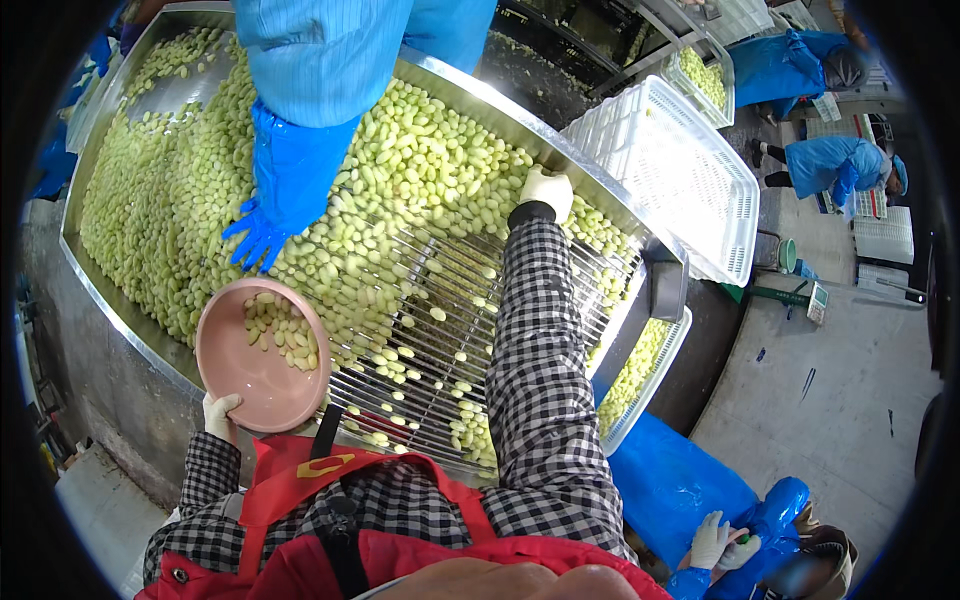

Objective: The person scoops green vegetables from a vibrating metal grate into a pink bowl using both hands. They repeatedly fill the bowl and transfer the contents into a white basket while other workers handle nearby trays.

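Note:
My left hand (221,418), in a pale glove, grips the lower rim of a pink plastic bowl (259,390); the bowl is tilted and holds some green grapes (285,330). My right hand (547,193), also gloved, reaches out across a metal bar rack (450,330) to the far side of the metal trough (480,94). It lies on loose green grapes (435,139) by the trough's far wall; its fingers face away, so whether it holds anything cannot be seen. Scattered grapes rest on the bars.
A co-worker's blue-gloved hand (259,232) is spread over the grape heap, near the bowl. White plastic crates (742,202) stand beyond the trough's right wall; a crate of grapes (667,364) sits at its right end. Another co-worker (787,517) is at lower right.

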A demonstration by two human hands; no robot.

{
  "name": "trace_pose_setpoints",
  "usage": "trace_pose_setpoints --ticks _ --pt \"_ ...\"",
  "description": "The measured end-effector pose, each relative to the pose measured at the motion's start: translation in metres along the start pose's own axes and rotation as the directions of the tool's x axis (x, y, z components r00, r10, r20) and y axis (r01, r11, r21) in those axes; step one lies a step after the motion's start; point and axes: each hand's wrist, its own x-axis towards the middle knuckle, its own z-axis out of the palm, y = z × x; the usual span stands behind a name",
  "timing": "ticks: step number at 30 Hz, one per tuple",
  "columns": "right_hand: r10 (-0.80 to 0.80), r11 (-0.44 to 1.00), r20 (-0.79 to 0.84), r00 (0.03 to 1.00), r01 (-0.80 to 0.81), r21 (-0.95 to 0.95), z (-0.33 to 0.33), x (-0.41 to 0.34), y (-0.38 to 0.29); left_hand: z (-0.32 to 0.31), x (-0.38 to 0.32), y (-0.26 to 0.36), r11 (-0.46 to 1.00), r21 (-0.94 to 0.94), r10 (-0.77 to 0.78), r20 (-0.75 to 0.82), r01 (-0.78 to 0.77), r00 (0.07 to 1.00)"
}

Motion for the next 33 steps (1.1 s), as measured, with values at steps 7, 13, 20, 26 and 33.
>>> trace_pose_setpoints --ticks 7,13,20,26,33 --pt "0.177 0.948 -0.082 0.981 -0.148 0.281 0.029 0.016 0.009 0.003 0.001 0.0 0.999 -0.027 0.046 0.008 -0.045 0.999" --pt "0.03 0.734 0.256 0.966 -0.195 0.651 -0.03 -0.096 0.01 0.001 0.002 -0.007 0.998 0.033 0.045 -0.007 -0.045 0.999" --pt "-0.68 0.72 0.567 0.465 0.277 0.636 -0.032 -0.282 -0.018 0.003 0.004 -0.006 0.999 0.01 0.032 -0.019 -0.032 0.999" --pt "-0.849 0.473 0.23 0.476 0.878 -0.072 0.029 -0.174 0.059 -0.002 0.006 -0.012 0.998 0.058 0.039 0.001 -0.039 0.999" --pt "-0.761 0.599 0.231 0.606 0.794 -0.107 -0.024 -0.171 0.122 -0.01 0.009 -0.016 0.996 0.084 0.016 -0.023 -0.014 1.0"
